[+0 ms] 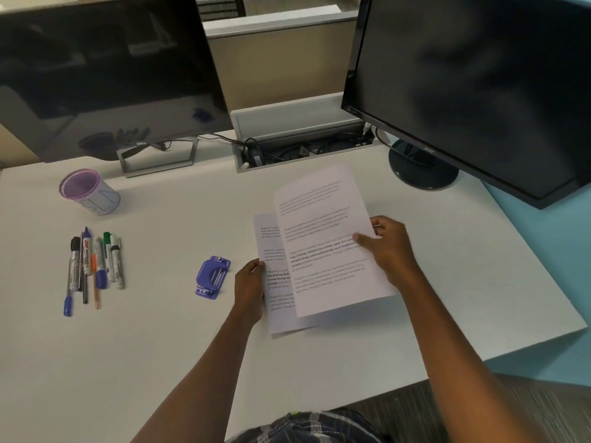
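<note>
Head view, centre of the frame: two printed sheets are held just above the white table (160,362); the upper sheet (323,219) overlaps the lower sheet (277,318) and is tilted, its far corner reaching toward the top of the frame; the lower sheet shows only as a strip along the left and at the near edge. The left hand (251,289) grips the lower sheet at its left edge, thumb curled over the printed face, the other fingers hidden beneath. The right hand (388,251) pinches the upper sheet at its right edge, thumb pressed on the text, fingers curled behind the paper. Just left of the left hand a purple hole punch (212,276) lies on the table; farther left a row of pens and markers (92,266) lies side by side; above them stands a purple-rimmed cup (88,191), upright; two dark monitors (108,75) fill the top corners.
</note>
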Tool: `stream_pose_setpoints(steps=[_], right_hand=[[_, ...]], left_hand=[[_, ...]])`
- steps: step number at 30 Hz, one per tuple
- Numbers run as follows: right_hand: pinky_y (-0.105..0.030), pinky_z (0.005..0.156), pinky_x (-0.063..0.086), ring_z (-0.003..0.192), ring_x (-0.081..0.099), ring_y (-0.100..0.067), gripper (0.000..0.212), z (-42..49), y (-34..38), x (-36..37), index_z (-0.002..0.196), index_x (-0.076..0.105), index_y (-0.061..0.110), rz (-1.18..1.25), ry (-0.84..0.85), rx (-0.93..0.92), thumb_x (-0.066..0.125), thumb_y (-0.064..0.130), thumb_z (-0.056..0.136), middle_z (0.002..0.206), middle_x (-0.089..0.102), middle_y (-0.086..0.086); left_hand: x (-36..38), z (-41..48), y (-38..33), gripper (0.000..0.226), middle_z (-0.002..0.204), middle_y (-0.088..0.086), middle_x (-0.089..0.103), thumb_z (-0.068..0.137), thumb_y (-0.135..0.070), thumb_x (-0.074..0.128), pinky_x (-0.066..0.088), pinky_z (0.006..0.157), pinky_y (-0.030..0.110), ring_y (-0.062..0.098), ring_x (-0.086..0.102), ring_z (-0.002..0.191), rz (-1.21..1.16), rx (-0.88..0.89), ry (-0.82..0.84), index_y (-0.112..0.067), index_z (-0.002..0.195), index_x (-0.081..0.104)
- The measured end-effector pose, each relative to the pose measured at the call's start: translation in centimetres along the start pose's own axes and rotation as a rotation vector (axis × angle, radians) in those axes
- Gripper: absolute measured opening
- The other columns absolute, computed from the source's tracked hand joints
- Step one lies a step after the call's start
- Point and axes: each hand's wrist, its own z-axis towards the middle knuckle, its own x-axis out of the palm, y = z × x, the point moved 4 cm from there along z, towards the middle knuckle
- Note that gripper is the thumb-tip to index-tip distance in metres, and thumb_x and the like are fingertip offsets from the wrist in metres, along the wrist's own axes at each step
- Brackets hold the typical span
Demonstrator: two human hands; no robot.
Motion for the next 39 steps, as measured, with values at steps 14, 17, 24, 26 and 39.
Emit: stream_pose_setpoints(steps=[14,17,24,26,39], right_hand=[[-0.027,0.075,0.057,0.090,0.071,-0.023,0.028,-0.3,-7.4,8.0,0.104,0.068,0.003,-0.117,-0.024,0.121,0.083,0.008,0.081,0.107,0.075,-0.011],[-0.021,0.068,0.053,0.089,0.071,-0.022,0.028,-0.8,-7.3,8.5,0.106,0.066,0.005,-0.109,-0.048,0.115,0.082,0.006,0.083,0.108,0.074,-0.010],[-0.015,0.063,0.050,0.090,0.071,-0.023,0.028,-1.2,-6.9,9.1,0.107,0.063,0.004,-0.094,-0.065,0.078,0.080,0.007,0.084,0.108,0.074,-0.010],[-0.015,0.063,0.047,0.086,0.068,-0.019,0.029,-1.1,-6.5,8.8,0.108,0.063,0.007,-0.147,-0.080,0.044,0.080,0.011,0.085,0.108,0.073,-0.009],[-0.043,0.097,0.046,0.126,0.047,-0.035,0.073,2.8,-5.0,4.6,0.131,0.046,0.001,-0.772,-0.181,0.120,0.081,0.042,0.082,0.136,0.048,-0.020]], left_hand=[[0.1,-0.3,0.2,0.031,0.099,0.001,0.081,0.106,-0.024,0.044,0.065,0.079,0.042,0.030,0.078,0.093,0.016,0.049,-0.017,-0.022,0.102,0.074],[0.1,-0.2,0.3,0.025,0.103,0.002,0.081,0.107,-0.025,0.049,0.064,0.085,0.048,0.028,0.078,0.094,0.001,0.065,-0.013,-0.020,0.108,0.074],[0.0,-0.2,0.3,0.019,0.111,0.000,0.079,0.103,-0.016,0.058,0.064,0.087,0.049,0.023,0.079,0.093,0.039,0.103,-0.019,-0.029,0.111,0.069],[0.0,-0.3,0.3,0.020,0.111,-0.001,0.079,0.104,-0.016,0.057,0.063,0.088,0.049,0.023,0.079,0.093,0.042,0.098,-0.027,-0.033,0.108,0.069],[0.1,-0.1,0.6,0.019,0.111,0.003,0.078,0.103,-0.012,0.057,0.062,0.090,0.052,0.028,0.077,0.095,0.008,0.071,-0.054,-0.025,0.110,0.070]])
